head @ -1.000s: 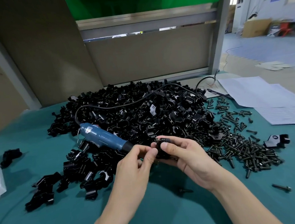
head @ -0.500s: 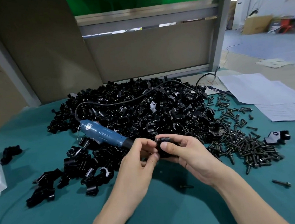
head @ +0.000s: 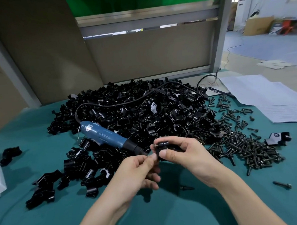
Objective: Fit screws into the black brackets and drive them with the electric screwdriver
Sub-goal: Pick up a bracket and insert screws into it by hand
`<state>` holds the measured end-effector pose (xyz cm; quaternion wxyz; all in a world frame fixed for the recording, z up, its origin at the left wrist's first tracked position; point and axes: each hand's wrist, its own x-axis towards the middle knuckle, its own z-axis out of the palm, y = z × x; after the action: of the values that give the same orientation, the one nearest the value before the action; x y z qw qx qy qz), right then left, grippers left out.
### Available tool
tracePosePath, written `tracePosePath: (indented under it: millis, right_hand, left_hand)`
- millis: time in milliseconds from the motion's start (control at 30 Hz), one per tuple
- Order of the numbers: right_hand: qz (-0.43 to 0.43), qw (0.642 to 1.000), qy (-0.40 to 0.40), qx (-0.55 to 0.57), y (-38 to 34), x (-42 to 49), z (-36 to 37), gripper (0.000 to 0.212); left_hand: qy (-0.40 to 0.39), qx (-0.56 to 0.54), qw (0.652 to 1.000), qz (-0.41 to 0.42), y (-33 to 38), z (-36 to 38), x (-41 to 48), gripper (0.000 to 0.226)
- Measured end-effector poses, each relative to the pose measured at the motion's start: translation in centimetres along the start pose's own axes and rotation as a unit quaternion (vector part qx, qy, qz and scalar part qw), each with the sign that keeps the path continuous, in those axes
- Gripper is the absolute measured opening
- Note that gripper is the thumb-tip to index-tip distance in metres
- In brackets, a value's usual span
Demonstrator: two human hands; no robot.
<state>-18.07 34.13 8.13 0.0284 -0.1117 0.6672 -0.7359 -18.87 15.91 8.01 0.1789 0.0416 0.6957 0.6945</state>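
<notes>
Fitting step from where I'm sitting, I reckon. The right hand (head: 185,155) is curled round a bracket (head: 162,151) just off the tip of the electric screwdriver (head: 108,137), with a screw (head: 160,144) seated across its top. The left hand (head: 140,170) pinches the bracket's near edge, thumb and forefinger tight. Next, the left needs to let go and grab the screwdriver beside it.

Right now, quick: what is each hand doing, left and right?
Left hand: thumb and forefinger pinched beside the small black bracket; whether they hold anything cannot be told.
Right hand: grips that bracket.
</notes>
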Motion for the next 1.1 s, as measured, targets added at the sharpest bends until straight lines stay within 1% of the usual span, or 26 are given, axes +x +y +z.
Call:
tracePosePath:
  millis: [100,167,233,300,367,433,500,567,633,700,733,767,800,833,867,900,933,967,1000,1033,1100]
  right_hand:
    - [0.011,1.0,0.003,-0.003,0.0,0.1,0.0,0.029]
    - [0.026,0.999,0.01,0.023,0.1,0.2,0.0,0.034]
    - [0.039,0.997,0.023,0.063,0.3,0.4,0.0,0.033]
    - [0.049,0.992,0.024,0.114,0.3,0.4,0.0,0.03]
    - [0.063,0.987,0.017,0.15,0.4,0.4,0.0,0.033]
    - [0.081,0.982,0.007,0.169,0.4,0.3,0.0,0.035]
    - [0.096,0.979,-0.002,0.181,0.5,0.3,0.0,0.037]
    - [0.099,0.98,-0.008,0.174,0.7,0.3,0.3,0.035]
    - [0.085,0.984,-0.005,0.156,0.9,0.4,0.6,0.023]
    - [0.065,0.987,0.013,0.148,0.8,0.6,1.0,0.019]
    - [0.057,0.987,0.029,0.149,0.8,0.8,1.0,0.023]
    - [0.051,0.986,0.051,0.151,0.9,0.9,0.9,0.026]
    - [0.047,0.985,0.075,0.151,1.0,1.1,0.7,0.029]
    - [0.043,0.984,0.096,0.146,1.2,1.2,0.5,0.03]
    - [0.039,0.984,0.111,0.136,1.3,1.3,0.3,0.03]
    - [0.035,0.985,0.118,0.124,1.5,1.3,0.2,0.032]
    - [0.03,0.986,0.121,0.113,1.7,1.3,0.1,0.036]
    - [0.027,0.986,0.124,0.104,1.9,1.4,0.0,0.04]
    - [0.025,0.987,0.127,0.097,2.0,1.4,0.1,0.042]
    - [0.023,0.987,0.128,0.091,2.1,1.3,0.1,0.042]
    - [0.017,0.989,0.128,0.072,2.2,1.3,0.2,0.039]
  left_hand:
    - [0.022,0.046,0.998,0.035,0.0,0.1,0.0,0.022]
    - [0.05,0.088,0.991,0.085,-0.1,0.4,-0.1,0.012]
    - [0.072,0.129,0.979,0.139,-0.3,0.7,-0.2,0.006]
    - [0.083,0.199,0.954,0.208,-0.5,0.8,-0.4,0.012]
    - [0.078,0.288,0.911,0.285,-0.5,0.7,-0.8,0.017]
    - [0.058,0.344,0.875,0.336,-0.4,0.6,-1.2,0.022]
    - [0.045,0.378,0.847,0.371,-0.3,0.2,-1.3,0.031]
    - [0.052,0.393,0.832,0.388,-0.2,0.0,-1.3,0.035]
    - [0.07,0.386,0.833,0.39,-0.1,0.0,-1.4,0.027]
    - [0.106,0.365,0.849,0.368,0.2,0.1,-1.7,0.012]
    - [0.142,0.35,0.86,0.343,0.5,-0.1,-1.7,0.008]
    - [0.192,0.345,0.865,0.309,0.8,-0.5,-1.5,0.011]
    - [0.246,0.362,0.857,0.272,1.4,-1.3,-1.0,0.019]
    - [0.294,0.401,0.837,0.23,2.1,-2.3,-0.4,0.029]
    - [0.327,0.45,0.813,0.173,2.8,-3.5,0.4,0.04]
    - [0.343,0.497,0.791,0.098,3.6,-4.6,1.2,0.051]
    - [0.344,0.529,0.775,0.02,4.3,-5.5,2.0,0.06]
    - [0.329,0.546,0.769,-0.046,5.0,-6.1,2.9,0.066]
    - [0.307,0.551,0.771,-0.095,5.4,-6.5,3.8,0.068]
    - [0.283,0.545,0.779,-0.128,5.8,-6.8,4.7,0.068]
    - [0.238,0.519,0.805,-0.16,6.3,-6.9,6.6,0.068]
